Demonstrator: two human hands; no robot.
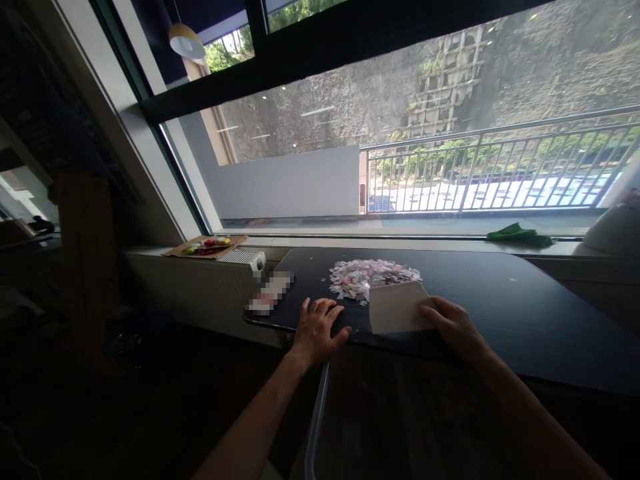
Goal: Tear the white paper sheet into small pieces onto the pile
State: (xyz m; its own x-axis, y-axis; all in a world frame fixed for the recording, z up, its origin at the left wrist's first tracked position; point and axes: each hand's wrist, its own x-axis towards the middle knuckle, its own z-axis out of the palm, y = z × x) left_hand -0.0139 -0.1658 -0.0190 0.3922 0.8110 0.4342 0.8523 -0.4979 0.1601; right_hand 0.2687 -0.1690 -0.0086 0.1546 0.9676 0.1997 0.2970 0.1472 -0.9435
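Note:
My left hand point(320, 328) rests at the front edge of the dark table point(480, 287), its fingers spread and holding nothing. In my right hand point(453, 323) is a pale, flat card point(397, 308), gripped at its right side between thumb and fingers. The card's top edge overlaps the near right part of a pile of small white and pinkish scraps point(367, 275). Beyond my left hand, the pile lies near the table's far side, and a few scraps are scattered around it.
A blurred-out flat item point(271, 293) lies at the table's left corner. Beyond the left end stand a white radiator unit point(245, 257) and cardboard with colourful things point(203, 247). A green cloth point(520, 235) is on the window sill. A metal bar point(318, 420) runs below the table.

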